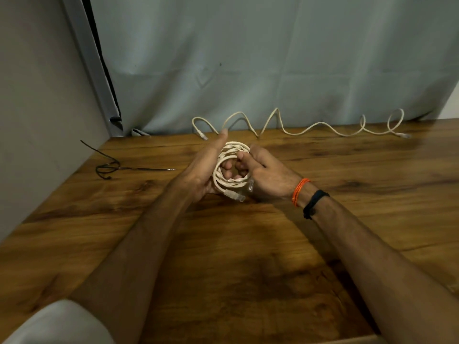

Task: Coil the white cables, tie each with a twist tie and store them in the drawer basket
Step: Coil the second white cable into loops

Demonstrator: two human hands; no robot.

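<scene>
A coiled white cable (231, 167) is held between both hands above the wooden table (248, 244).

From the head view, the coil is gripped by the curled fingers of the right hand (267, 178) and supported by the left hand (203, 170), fingers extended. A second white cable (298, 125) lies uncoiled along the table's far edge; a black twist tie (111, 167) lies left.

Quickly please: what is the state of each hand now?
Left hand: fingers fairly straight, supporting the coiled white cable.
Right hand: fingers curled round the same coil.
</scene>
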